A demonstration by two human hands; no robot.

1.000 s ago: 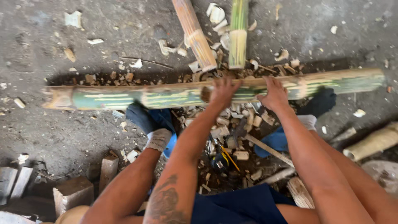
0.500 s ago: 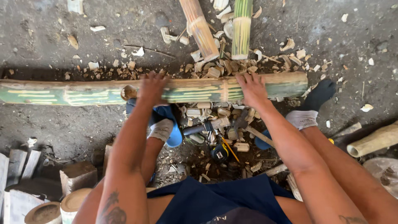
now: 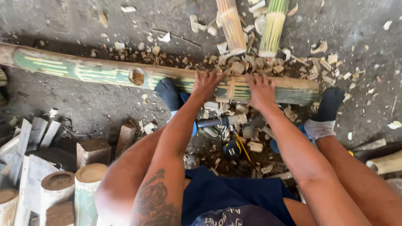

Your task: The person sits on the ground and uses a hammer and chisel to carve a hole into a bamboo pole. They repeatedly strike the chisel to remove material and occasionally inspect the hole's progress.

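Left hand (image 3: 207, 83) and right hand (image 3: 260, 90) press flat, fingers spread, gripping nothing, on the long green-painted bamboo pole (image 3: 104, 73); pale wood chips (image 3: 247, 62) lie just beyond it.

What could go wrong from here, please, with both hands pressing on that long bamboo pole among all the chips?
The left hand and right hand lie bare on the bamboo pole, which has a cut hole; splinters or rough edges could hurt skin. The pole is round and rests on loose wood chips, so it might roll under pressure. The sock-clad feet sit close to the pole and to tools on the ground, which could be stepped on.
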